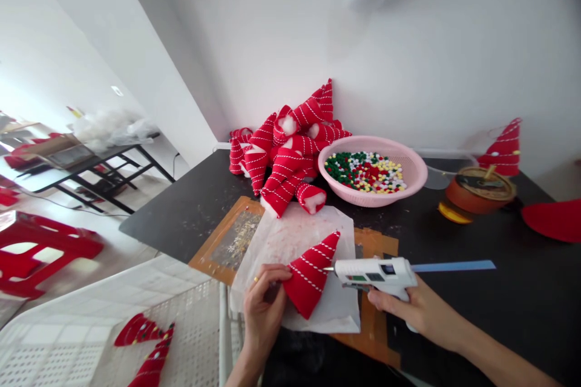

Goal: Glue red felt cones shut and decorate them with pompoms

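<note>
- The left hand (265, 309) is closed around a red felt cone (309, 275) with white stitching, pinching it at its wide side; a ring (256, 279) shows on one finger.
- The right hand (411, 308) grips a white hot glue gun (376, 275) by the handle, and its nozzle (327, 268) points at the cone's edge, just beside it. I cannot tell whether they touch.
- Held this way, the cone is being worked on at its edge with the gun.
- The held cone sits at 6 o'clock, over a sheet of white baking paper (290, 260) on a cork-brown mat (227, 242) on the black table (181, 211).
- At 12 o'clock lies a heap of stitched cones (284, 154), over a dozen, too overlapped to count.
- At 1 o'clock, one pink plastic basket (411, 166) holds many red, green, white and yellow pom-poms (365, 172).
- At 2 o'clock stands one finished-looking cone (502, 148), beside a brown round pot (479, 193).
- At 7 o'clock, two cones (145, 344) lie in a white plastic crate (54, 338).
</note>
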The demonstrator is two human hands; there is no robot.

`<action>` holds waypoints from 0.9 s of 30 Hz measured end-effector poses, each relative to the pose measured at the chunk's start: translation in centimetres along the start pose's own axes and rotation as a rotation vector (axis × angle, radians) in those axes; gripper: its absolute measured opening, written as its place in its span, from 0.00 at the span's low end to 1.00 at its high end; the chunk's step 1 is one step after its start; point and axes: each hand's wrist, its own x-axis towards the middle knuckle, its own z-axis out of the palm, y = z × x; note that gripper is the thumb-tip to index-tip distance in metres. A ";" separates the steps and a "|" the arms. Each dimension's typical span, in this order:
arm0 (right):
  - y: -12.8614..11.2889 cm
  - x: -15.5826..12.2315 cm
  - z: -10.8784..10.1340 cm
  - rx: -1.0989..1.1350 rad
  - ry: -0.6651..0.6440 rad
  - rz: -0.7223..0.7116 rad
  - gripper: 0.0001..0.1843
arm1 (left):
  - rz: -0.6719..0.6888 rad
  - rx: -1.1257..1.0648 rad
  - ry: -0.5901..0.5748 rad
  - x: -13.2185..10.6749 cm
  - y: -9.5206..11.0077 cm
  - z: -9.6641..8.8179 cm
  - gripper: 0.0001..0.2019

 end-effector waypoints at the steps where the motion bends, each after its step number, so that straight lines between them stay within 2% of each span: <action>1: 0.1 0.0 0.0 -0.005 0.007 0.003 0.20 | 0.001 0.000 -0.002 0.0 0.0 0.0 0.05; 10: -0.1 -0.2 0.1 0.030 -0.001 0.005 0.21 | 0.015 -0.007 0.020 0.3 0.3 0.1 0.08; 18: 0.8 -0.1 0.2 0.049 0.060 0.045 0.22 | 0.016 -0.017 0.009 0.3 0.4 0.0 0.08; 22: 0.3 -0.2 0.4 0.040 0.081 0.040 0.23 | 0.024 -0.015 0.011 0.2 0.3 0.0 0.08; 27: -0.7 -0.3 0.9 0.014 0.155 0.039 0.20 | 0.031 -0.010 0.006 0.2 0.1 0.0 0.08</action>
